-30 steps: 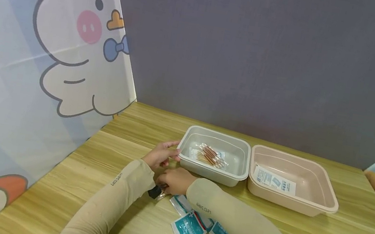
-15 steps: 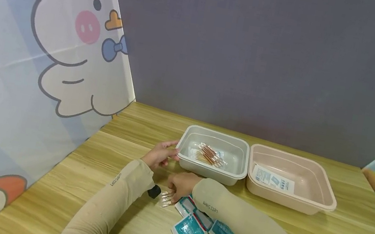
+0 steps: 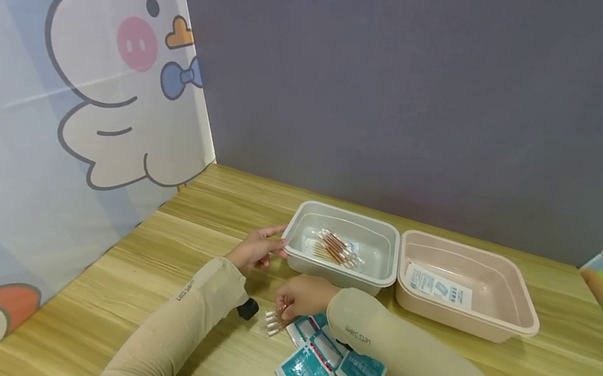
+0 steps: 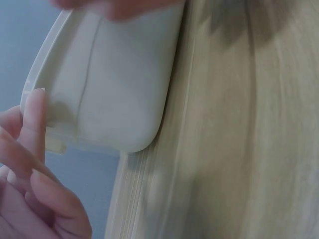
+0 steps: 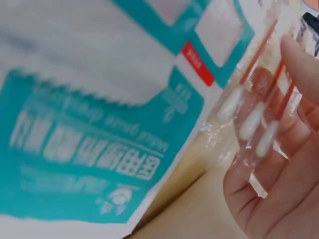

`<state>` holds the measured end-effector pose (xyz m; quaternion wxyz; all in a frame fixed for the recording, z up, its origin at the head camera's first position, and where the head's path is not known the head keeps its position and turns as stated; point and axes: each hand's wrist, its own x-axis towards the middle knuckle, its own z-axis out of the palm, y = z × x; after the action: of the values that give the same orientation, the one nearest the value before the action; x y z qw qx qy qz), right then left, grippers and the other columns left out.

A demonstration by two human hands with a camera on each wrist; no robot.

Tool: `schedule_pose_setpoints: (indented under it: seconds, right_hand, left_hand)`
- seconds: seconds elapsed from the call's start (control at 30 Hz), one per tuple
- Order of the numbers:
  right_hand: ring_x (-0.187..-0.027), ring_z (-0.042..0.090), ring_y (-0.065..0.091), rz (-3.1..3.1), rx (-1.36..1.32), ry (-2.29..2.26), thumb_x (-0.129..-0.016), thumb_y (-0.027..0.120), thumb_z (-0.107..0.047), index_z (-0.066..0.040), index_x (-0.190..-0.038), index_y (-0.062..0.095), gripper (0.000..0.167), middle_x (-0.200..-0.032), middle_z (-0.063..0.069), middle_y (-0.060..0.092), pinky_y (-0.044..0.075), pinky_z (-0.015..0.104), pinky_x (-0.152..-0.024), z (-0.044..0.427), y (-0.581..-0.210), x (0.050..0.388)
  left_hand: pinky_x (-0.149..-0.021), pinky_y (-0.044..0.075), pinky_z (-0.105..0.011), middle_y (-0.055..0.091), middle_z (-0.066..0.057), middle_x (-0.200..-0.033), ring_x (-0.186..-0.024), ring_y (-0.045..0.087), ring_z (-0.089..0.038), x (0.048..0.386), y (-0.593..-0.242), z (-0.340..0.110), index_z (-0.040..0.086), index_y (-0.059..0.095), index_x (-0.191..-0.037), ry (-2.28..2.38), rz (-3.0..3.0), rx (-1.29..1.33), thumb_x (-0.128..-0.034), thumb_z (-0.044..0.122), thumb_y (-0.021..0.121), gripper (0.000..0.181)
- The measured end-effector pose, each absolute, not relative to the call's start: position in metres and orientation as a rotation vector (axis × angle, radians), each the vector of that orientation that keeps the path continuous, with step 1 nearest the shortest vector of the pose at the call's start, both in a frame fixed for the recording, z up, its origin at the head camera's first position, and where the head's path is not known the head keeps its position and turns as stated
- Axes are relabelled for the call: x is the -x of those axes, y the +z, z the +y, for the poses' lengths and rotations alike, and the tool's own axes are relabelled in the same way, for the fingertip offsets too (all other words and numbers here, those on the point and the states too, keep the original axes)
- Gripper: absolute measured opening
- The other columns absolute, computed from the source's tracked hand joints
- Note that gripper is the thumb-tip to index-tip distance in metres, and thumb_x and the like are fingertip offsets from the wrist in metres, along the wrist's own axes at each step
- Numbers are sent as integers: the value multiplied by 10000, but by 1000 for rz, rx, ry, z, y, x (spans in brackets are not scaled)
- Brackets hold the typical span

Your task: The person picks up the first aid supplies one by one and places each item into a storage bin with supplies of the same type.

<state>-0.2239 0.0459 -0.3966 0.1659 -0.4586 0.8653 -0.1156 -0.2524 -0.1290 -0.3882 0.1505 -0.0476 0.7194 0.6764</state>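
Looks roughly mid-job to me, going by where everything is lying. The grey bin (image 3: 343, 275) already has a little pile of swabs (image 3: 334, 250) in it. The pink bin (image 3: 436, 311), right beside the grey bin on its right, has one white packet (image 3: 438, 285) flat inside (only one I can see in there).

What looks left: the clear swab pack (image 3: 272, 323) is outside both bins, on the person's side of the grey bin. The right hand (image 3: 310, 296) has it pinched between thumb and fingers; can't tell if it's touching the table (image 3: 214, 365). Then there's a messy heap of teal packets (image 3: 306, 373) in front of the grey bin, none put away yet, I'd say.

Left hand (image 3: 256, 250) has fingers on the grey bin's left corner, at the rim. Steadying it, I guess, but I can't tell if they're clamped on or just touching.
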Motion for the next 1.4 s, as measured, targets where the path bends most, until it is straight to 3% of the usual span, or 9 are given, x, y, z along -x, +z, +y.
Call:
schedule_pose_setpoints:
  seconds: [0.3, 0.6, 0.87, 1.0, 1.07, 1.13, 1.2, 1.27, 1.4]
  right_hand:
    - [-688, 14, 539, 2517, 1277, -578, -885, 695, -188, -177, -982, 706, 98, -776, -117, 636, 460, 225, -644, 63, -374, 214]
    - [-743, 9, 544, 2446, 1250, -849, -923, 631, -116, -71, -1064, 694, 162, -962, -11, 694, 475, 212, -703, 78, -362, 218]
    - [-642, 14, 485, 2426, 1264, -911, -923, 599, -12, -31, -1116, 649, 201, -796, -39, 618, 472, 230, -639, 88, -343, 223]
    - [-645, -5, 528, 2498, 1298, -867, -897, 638, -27, -47, -1092, 669, 198, -765, -59, 642, 384, 393, -1007, 92, -337, 227]
    - [-656, 1, 552, 2520, 1284, -879, -887, 648, -22, -45, -1085, 670, 200, -750, -60, 642, 299, 464, -1070, 94, -335, 228]
    - [-659, 11, 551, 2516, 1254, -909, -893, 641, -19, -37, -1088, 665, 197, -748, -56, 634, 377, 440, -1016, 97, -334, 229]
    - [-626, 27, 528, 2498, 1210, -954, -903, 629, -16, -26, -1101, 658, 200, -760, -41, 625, 492, 343, -820, 99, -333, 229]
    - [-602, 38, 511, 2488, 1190, -976, -915, 615, -20, -24, -1107, 652, 195, -762, -30, 620, 486, 269, -624, 101, -334, 229]
    - [-704, 141, 588, 2501, 1190, -981, -918, 606, -8, -41, -1089, 659, 181, -777, -21, 626, 482, 244, -618, 104, -334, 231]
  left_hand:
    - [-410, 326, -174, 687, -21, -720, -371, 342, -32, 250, -387, -129, 133, 470, -1423, 1956, 2070, 121, -963, 149, 589, 476]
    - [-408, 331, -163, 686, -11, -711, -371, 344, -25, 250, -388, -128, 138, 479, -1416, 1950, 2081, 121, -960, 153, 593, 470]
    - [-405, 325, -170, 702, -47, -749, -370, 344, -28, 251, -388, -129, 136, 477, -1418, 1949, 2078, 133, -958, 154, 597, 475]
    - [-407, 334, -171, 705, -51, -761, -371, 348, -29, 251, -388, -130, 134, 473, -1420, 1951, 2069, 134, -955, 159, 604, 484]
    - [-407, 338, -171, 706, -63, -769, -370, 350, -31, 251, -387, -131, 120, 463, -1425, 1956, 2060, 129, -957, 152, 601, 489]
    - [-408, 344, -172, 706, -73, -772, -371, 354, -35, 251, -387, -131, 102, 449, -1431, 1955, 2053, 124, -961, 140, 592, 493]
    - [-413, 348, -174, 703, -74, -763, -373, 358, -40, 252, -386, -131, 84, 437, -1435, 1953, 2047, 122, -965, 126, 582, 493]
    - [-417, 350, -175, 697, -62, -744, -375, 357, -43, 251, -385, -131, 73, 428, -1438, 1947, 2049, 119, -969, 117, 573, 492]
    - [-416, 346, -170, 689, -31, -716, -377, 352, -36, 251, -386, -131, 89, 440, -1434, 1954, 2050, 118, -966, 129, 581, 490]
